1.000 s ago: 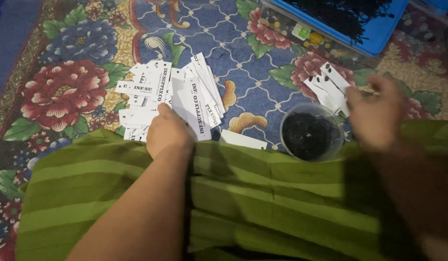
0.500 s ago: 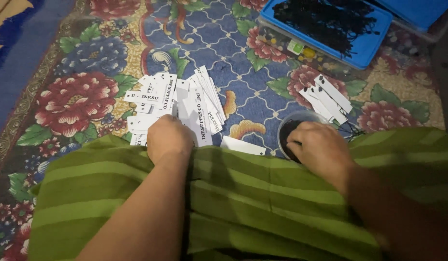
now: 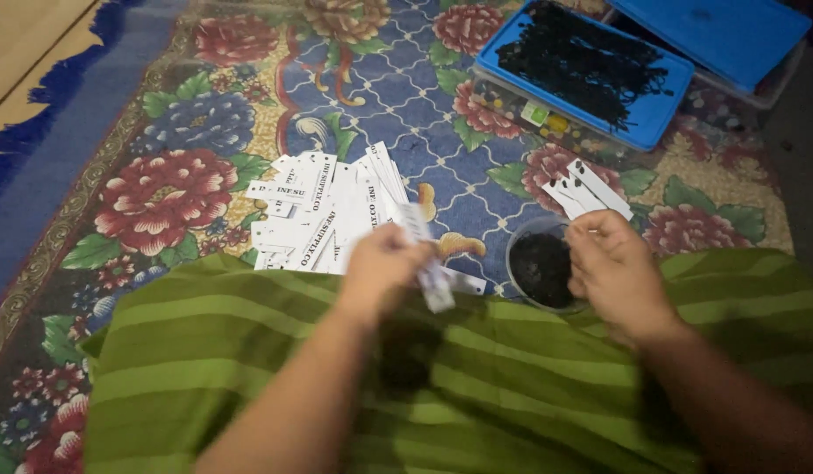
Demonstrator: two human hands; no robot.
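From the head camera, looking down over a lap covered in green striped cloth (image 3: 248, 351), the left hand (image 3: 380, 263) is closed with its fingers pinched on a white paper tag (image 3: 426, 259), which is blurred and slants down to the right from the fingertips toward the cloth. The tag hangs just above the edge of the lap, between the two hands. The right hand (image 3: 612, 268) is curled, fingers bent inward, just beside a small round bowl (image 3: 540, 263) full of something dark; whether it has anything in its grip cannot be told, since the fingers hide the palm. The bowl stands on the flowered carpet (image 3: 187, 184) right at the edge of the cloth, touching or nearly touching the right hand's fingers. To the left of the left hand, a loose heap of white tags (image 3: 323, 215) with dark print lies spread on the carpet, some overlapping. A smaller bunch of white tags (image 3: 586, 189) lies on the carpet just beyond the bowl. Farther off, at the top, a clear box with a blue lid (image 3: 665, 118) carries a pile of black strings (image 3: 582, 61), and a second blue lid (image 3: 722, 31) sits behind it on the right.
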